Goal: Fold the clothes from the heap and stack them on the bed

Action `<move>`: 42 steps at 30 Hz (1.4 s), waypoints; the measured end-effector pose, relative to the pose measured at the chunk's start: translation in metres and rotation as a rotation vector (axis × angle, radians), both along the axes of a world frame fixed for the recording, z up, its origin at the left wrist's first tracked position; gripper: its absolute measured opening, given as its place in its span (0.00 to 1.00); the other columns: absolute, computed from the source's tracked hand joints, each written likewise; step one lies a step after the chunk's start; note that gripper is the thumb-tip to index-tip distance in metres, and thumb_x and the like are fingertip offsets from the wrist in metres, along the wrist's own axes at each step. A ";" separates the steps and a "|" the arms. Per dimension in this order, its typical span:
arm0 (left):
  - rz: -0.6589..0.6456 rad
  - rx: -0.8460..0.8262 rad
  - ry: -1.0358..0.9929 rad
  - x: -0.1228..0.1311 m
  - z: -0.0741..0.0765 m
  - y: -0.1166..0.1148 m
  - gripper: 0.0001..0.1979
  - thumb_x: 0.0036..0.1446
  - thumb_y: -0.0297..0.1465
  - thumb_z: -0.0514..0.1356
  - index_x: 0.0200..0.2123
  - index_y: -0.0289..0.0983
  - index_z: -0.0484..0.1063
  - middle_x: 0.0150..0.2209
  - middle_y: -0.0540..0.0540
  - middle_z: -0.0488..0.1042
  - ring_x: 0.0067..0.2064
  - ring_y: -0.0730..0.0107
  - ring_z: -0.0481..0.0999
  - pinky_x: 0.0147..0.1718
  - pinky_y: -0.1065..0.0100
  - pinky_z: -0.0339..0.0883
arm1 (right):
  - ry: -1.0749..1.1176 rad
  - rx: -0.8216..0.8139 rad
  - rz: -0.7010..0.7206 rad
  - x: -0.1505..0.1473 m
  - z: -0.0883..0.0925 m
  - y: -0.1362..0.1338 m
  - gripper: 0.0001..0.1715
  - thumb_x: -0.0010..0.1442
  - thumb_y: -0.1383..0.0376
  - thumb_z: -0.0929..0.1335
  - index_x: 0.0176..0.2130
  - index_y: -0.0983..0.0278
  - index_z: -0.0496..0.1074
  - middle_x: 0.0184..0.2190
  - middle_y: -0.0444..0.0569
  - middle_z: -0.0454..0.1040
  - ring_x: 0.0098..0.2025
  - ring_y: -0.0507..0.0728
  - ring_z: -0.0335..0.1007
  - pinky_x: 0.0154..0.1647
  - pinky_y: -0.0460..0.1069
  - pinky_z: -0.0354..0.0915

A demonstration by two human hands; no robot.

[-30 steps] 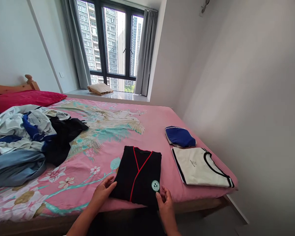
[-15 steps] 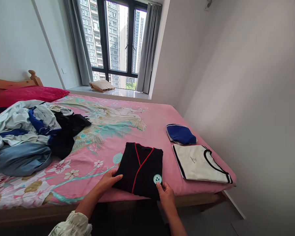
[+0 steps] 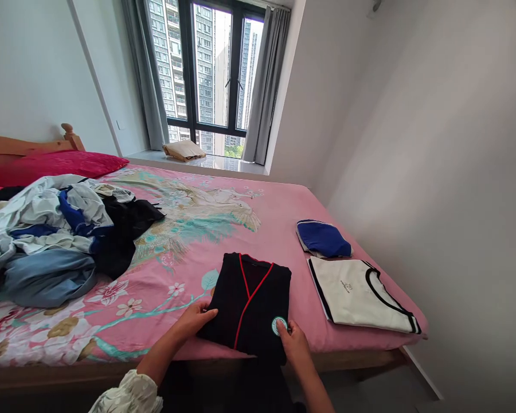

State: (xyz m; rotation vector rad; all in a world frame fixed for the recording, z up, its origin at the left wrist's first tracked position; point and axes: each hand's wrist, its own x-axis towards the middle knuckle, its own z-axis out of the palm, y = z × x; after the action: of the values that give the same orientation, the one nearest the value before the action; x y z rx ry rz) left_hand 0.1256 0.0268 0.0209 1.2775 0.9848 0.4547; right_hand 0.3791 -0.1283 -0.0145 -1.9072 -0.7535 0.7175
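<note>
A folded black V-neck top with red piping and a round green-and-white badge lies at the near edge of the bed, its neckline facing away from me. My left hand grips its lower left edge, thumb on top and fingers tucked beneath. On the opposite side, my right hand pinches the edge by the badge, its thumb over part of the badge. To the right rests a folded cream T-shirt with black trim, and behind that a folded blue garment.
On the left of the bed is a heap of rumpled clothes in white, blue, grey and black. A red pillow lies by the wooden headboard. A wall runs along the right side.
The view has shifted slightly, so most things sit a little further right. Both hands keep their hold on the black top, which stays at the bed's near edge.
</note>
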 end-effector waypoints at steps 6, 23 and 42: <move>0.030 -0.095 -0.034 0.023 0.011 0.039 0.22 0.44 0.48 0.63 0.33 0.34 0.75 0.33 0.43 0.80 0.40 0.58 0.78 0.38 0.64 0.70 | 0.086 0.124 -0.058 0.026 0.011 0.049 0.24 0.48 0.46 0.66 0.30 0.64 0.71 0.27 0.51 0.76 0.35 0.61 0.73 0.33 0.50 0.67; 0.333 0.052 0.037 0.067 -0.006 0.085 0.13 0.42 0.40 0.67 0.26 0.36 0.73 0.23 0.47 0.78 0.29 0.61 0.79 0.26 0.69 0.70 | 0.076 0.180 -0.129 0.052 0.000 0.081 0.22 0.48 0.47 0.66 0.27 0.64 0.71 0.24 0.49 0.75 0.29 0.58 0.70 0.29 0.48 0.64; 0.156 0.257 0.201 0.074 0.001 0.095 0.11 0.32 0.28 0.68 0.27 0.37 0.76 0.22 0.50 0.77 0.31 0.57 0.78 0.29 0.67 0.70 | 0.170 0.096 0.018 0.050 0.008 0.076 0.22 0.44 0.51 0.71 0.31 0.67 0.75 0.30 0.54 0.78 0.34 0.62 0.75 0.31 0.51 0.68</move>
State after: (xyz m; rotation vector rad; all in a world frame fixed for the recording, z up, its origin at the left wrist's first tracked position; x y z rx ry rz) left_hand 0.2000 0.1214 0.0220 1.5044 1.2308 0.5961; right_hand 0.4294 -0.0520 -0.0066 -1.7312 -0.6863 0.8289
